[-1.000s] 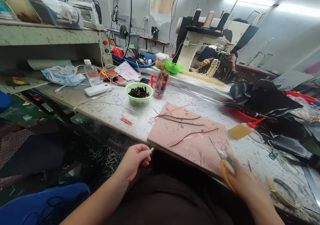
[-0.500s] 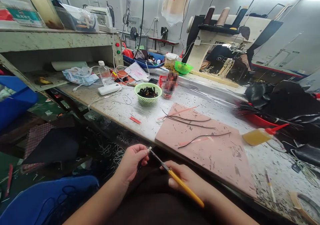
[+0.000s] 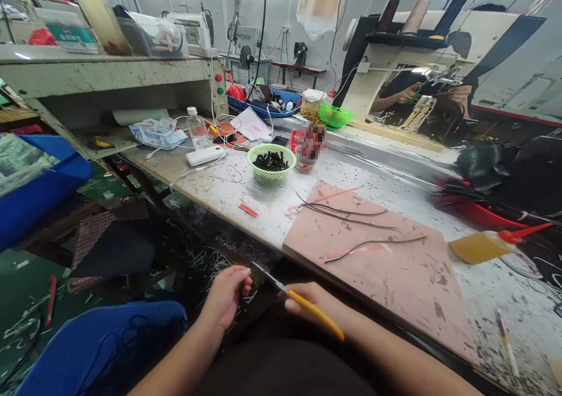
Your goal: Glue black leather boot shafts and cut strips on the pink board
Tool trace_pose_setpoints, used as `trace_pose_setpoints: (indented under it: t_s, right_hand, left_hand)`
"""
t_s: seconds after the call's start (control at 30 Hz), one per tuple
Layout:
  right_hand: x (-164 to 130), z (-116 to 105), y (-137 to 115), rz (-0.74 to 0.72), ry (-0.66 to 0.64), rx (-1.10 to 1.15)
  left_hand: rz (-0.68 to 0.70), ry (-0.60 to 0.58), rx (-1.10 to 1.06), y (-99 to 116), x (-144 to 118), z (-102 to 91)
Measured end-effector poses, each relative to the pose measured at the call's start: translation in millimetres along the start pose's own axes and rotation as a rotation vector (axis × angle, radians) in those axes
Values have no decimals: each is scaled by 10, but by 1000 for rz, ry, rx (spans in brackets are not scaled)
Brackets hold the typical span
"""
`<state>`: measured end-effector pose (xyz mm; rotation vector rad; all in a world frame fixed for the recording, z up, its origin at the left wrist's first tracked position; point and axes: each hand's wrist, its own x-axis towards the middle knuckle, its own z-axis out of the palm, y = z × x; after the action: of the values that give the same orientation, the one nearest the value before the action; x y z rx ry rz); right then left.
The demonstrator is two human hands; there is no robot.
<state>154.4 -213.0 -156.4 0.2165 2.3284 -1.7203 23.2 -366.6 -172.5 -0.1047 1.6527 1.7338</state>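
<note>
I hold yellow-handled scissors (image 3: pixel 314 311) in my right hand (image 3: pixel 318 297), blades just beside my left hand (image 3: pixel 225 299), its fingertips pinched together, whether on anything I cannot tell. Beyond, a bottle (image 3: pixel 487 245) holds yellow liquid (image 3: pixel 469 249), a green basket (image 3: pixel 271 177) black scraps (image 3: pixel 271 161), a blue tray (image 3: pixel 283 115) mixed odds and ends (image 3: pixel 274 101).

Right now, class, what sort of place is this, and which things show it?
Probably a sewing workshop: a large sewing machine stands beyond the worktable, spools of thread stand on it, and the person's right hand holds yellow-handled scissors.
</note>
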Motion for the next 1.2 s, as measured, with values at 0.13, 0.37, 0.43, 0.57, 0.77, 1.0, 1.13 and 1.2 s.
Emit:
trace_pose_setpoints:
  t_s: [0.13, 0.37, 0.43, 0.57, 0.77, 1.0, 1.13, 1.2]
  right_hand:
    - [-144, -182, -93, 110, 77, -219]
    - [-761, -400, 44, 186, 311, -255]
    - [-937, -400, 141, 195, 367, -226]
    - [-1178, -368, 294, 229, 436, -177]
    - [-1246, -327, 411, 288, 422, -136]
    - [-1190, -380, 356, 257, 362, -109]
    - [-1202, -441, 363, 241, 345, -60]
    - [-1199, -468, 439, 219, 349, 31]
  left_hand:
    - [4, -26, 6, 38, 43, -11]
    - [354, -278, 488, 68, 299, 497]
    - [513, -358, 695, 80, 324, 730]
    - [615, -437, 804, 52, 336, 1125]
    - [646, -412, 884, -61, 362, 1308]
    - [566, -461, 793, 36, 279, 1292]
    - [353, -496, 635, 92, 221, 1185]
    - [199, -496, 492, 122, 179, 1102]
